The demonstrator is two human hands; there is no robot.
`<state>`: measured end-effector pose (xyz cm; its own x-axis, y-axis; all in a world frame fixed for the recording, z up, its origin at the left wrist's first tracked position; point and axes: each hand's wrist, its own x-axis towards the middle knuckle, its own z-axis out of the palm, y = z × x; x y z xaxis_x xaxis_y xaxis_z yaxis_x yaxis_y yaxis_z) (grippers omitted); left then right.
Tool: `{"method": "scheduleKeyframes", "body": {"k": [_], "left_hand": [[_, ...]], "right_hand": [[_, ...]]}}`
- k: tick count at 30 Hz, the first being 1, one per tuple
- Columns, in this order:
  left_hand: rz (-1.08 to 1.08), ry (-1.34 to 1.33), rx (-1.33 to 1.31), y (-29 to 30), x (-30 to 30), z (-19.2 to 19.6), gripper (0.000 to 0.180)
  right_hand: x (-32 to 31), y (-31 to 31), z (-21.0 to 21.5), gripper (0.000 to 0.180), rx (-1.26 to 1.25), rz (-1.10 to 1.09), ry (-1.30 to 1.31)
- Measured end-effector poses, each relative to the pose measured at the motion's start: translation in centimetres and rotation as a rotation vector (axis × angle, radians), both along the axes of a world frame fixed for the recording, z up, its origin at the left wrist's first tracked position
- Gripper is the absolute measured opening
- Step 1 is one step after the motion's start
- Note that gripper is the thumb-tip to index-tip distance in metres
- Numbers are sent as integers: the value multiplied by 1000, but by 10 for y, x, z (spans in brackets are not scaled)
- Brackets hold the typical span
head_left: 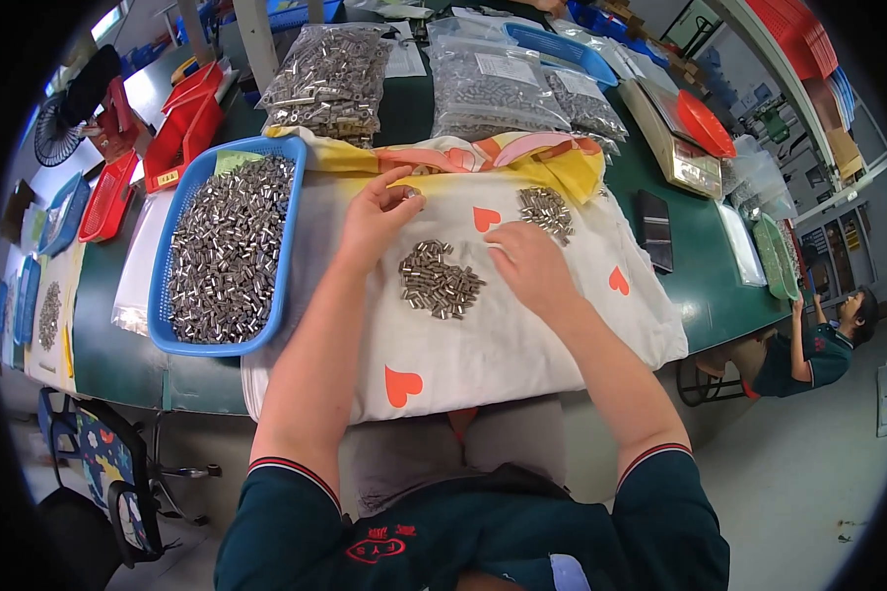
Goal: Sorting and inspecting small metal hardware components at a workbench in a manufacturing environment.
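My left hand is raised over the white cloth, thumb and fingers closed on a small shiny metal cylinder. My right hand hovers between two piles, its fingers curled together; whether something is in them is hidden. Below and between my hands lies the larger pile of short metal cylinders. A smaller pile of cylinders rests beyond my right hand, near the cloth's yellow patterned edge. To the left, a blue plastic basket is filled with many similar cylinders.
Clear bags of metal parts stand along the back, with more bags beside them. Red bins sit at the back left. A dark phone-like object lies right of the cloth. Another person sits at the table's right end.
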<state>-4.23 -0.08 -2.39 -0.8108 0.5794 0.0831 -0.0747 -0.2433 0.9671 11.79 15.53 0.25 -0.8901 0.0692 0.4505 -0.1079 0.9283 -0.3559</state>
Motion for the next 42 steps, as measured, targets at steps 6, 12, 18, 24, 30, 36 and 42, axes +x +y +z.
{"method": "scheduleKeyframes", "body": {"k": [6, 12, 18, 24, 30, 36, 42], "left_hand": [[49, -86, 73, 0, -4, -8, 46], [31, -13, 28, -2, 3, -3, 45], [17, -1, -9, -3, 5, -2, 45], [81, 198, -136, -2, 2, 4, 45], [-68, 469, -218, 8, 40, 42, 47], [-485, 928, -533, 53, 143, 79, 38], [-598, 1331, -522, 94, 174, 61, 20]], "right_hand": [[-43, -49, -25, 22, -165, 198, 15], [-23, -61, -18, 22, -118, 258, 8], [-1, -70, -3, 19, -62, 296, 112], [83, -24, 33, 34, -966, 93, 209], [140, 35, 57, 44, -2038, 312, 620], [178, 47, 44, 64, -2198, 352, 860], [249, 59, 8, 63, -1934, 742, 357]]}}
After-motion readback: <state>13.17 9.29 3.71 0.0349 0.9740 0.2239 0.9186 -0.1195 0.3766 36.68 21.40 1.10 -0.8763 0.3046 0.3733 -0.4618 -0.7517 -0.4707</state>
